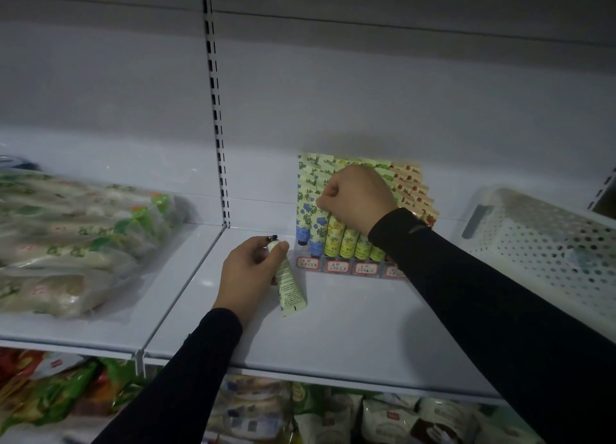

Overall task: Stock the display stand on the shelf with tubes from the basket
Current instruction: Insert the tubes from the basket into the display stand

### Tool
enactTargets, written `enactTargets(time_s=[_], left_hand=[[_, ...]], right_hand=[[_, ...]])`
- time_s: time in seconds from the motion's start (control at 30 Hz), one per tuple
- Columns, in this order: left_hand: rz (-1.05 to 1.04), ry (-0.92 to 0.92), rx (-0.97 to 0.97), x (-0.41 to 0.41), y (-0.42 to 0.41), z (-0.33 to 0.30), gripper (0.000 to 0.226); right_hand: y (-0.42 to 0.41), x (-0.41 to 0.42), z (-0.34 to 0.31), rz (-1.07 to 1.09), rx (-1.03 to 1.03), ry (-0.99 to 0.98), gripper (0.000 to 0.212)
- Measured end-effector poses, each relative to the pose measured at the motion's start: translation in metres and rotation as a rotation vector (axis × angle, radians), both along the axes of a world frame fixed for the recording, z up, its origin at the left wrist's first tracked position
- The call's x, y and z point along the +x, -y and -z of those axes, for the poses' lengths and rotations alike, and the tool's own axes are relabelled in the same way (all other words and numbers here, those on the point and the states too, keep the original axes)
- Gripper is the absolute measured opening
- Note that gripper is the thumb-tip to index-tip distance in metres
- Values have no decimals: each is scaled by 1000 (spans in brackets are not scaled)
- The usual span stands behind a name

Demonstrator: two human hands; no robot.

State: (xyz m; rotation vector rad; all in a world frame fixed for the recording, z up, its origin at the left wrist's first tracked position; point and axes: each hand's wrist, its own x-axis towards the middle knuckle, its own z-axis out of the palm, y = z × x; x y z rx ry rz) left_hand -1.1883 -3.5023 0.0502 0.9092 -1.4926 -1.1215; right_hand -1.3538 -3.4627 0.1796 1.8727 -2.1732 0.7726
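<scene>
1. A pale green tube [289, 278] with a black cap is gripped by the left hand [250, 273]; fingers and thumb are curled round its upper part, cap uppermost, and its flat crimped end hangs below the hand, above the white shelf [350, 327].
2. The display stand [336, 266], with red-edged price labels along its front, is seen just right of the left hand, against the back panel.
3. The right hand [358, 198] is closed in a fist over the stand's tubes; a blue-flowered tube [319, 225] at the left side appears to be pinched by its fingertips, though the grip is partly hidden.
4. Yellow-green tubes [348, 242] are ranked directly beneath the right hand.
5. A white perforated basket [540, 230] is placed right of the right forearm.
6. Bagged goods [76, 240] are piled left of the left hand.
</scene>
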Motion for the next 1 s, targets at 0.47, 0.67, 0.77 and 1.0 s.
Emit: enactTargets(time_s=[0.47,0.67,0.77,1.0], left_hand=[[3,0,2,1,2,1,18],[15,-34,32,-1,0,0,16],[40,-81,73,0,-2,-2,14],[170,-240,199,4,-11,-16,16]], right_hand=[[-10,1,3,-74,-79,38,21],[-12,-1,3,-69,-153,49,25],[-19,0,4,-99,-240,97,23],[-52,5,18,-238,-166,188,33]])
